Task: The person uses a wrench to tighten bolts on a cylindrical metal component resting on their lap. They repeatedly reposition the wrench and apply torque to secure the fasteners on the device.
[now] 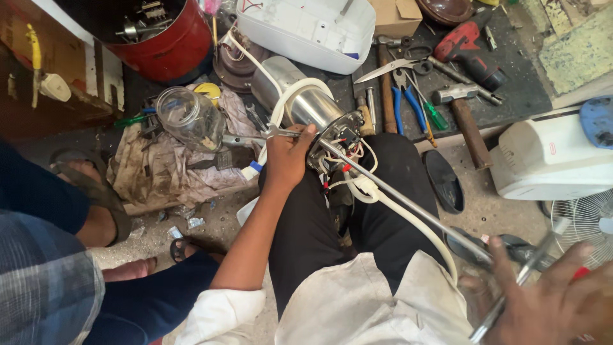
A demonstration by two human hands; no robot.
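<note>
A shiny steel cylinder [306, 102] lies across my lap, and its end plate with red and white wires [341, 137] faces me. My left hand [287, 156] grips the rim of that end. A flat spanner [242, 138] sticks out to the left from my fingers. A long metal T-handle wrench [408, 204] runs from the end plate down to the lower right. There my right hand [549, 300] is closed around its cross bar. A white hose [408, 220] loops around the cylinder and down over my dark trousers.
Another person's sandalled feet [83, 185] are at the left. Nearby are a glass jar [188, 118] on a dirty rag [159, 176], a red bucket [175, 41] and a white casing [306, 29]. Pliers [408, 96], a hammer [463, 115], a red drill [469, 45], a white appliance [549, 156] and a fan [584, 223] lie to the right.
</note>
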